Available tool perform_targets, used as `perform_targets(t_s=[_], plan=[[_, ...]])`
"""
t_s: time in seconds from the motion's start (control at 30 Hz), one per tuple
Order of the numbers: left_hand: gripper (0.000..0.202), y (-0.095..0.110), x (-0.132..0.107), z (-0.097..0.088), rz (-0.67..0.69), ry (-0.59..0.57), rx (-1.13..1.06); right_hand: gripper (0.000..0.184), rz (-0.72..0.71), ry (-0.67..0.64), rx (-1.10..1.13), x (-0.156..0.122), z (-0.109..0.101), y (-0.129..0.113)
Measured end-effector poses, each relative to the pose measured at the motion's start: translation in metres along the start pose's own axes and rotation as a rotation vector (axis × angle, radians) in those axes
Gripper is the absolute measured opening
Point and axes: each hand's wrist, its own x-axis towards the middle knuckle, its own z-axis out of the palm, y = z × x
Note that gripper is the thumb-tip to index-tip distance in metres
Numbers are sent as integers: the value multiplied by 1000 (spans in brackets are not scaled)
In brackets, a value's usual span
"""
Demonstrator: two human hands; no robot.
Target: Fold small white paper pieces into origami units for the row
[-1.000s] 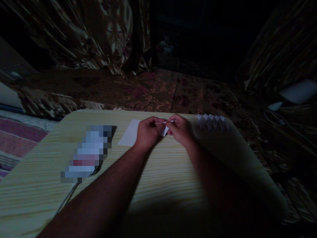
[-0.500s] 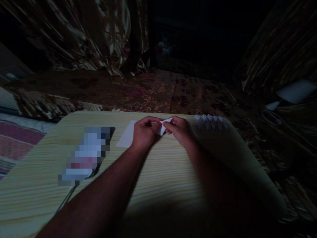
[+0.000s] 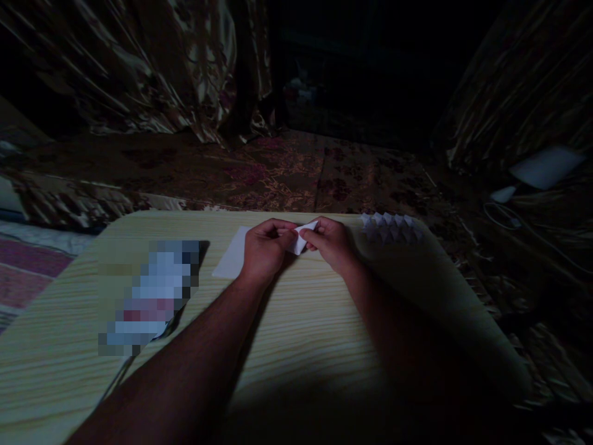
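Note:
My left hand and my right hand meet near the far edge of a pale wooden table. Both pinch a small folded piece of white paper between fingertips and thumbs, held just above the tabletop. A flat white paper sheet lies on the table, partly hidden behind my left hand. To the right of my right hand sits a row of several small folded white paper pieces.
A blurred-out object lies on the left part of the table. Patterned dark fabric covers the floor beyond it, with curtains behind. A white object and cable lie at the right. The room is dim.
The whole view has drifted slightly left. My fingers have shifted on the folded paper, turning it a little; both hands stay together at the same spot.

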Motion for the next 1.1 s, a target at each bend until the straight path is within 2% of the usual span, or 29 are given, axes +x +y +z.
perform_targets(t_s=[0.17, 0.43, 1.1], plan=[[22, 2, 1, 1, -15, 67, -22, 22, 0, -51, -5, 0, -5, 1], [23, 0, 1, 0, 5, 55, -34, 21, -32, -44, 20, 0, -5, 4], [21, 2, 0, 1, -5, 70, -7, 23, -6, -11, -3, 0, -3, 3]])
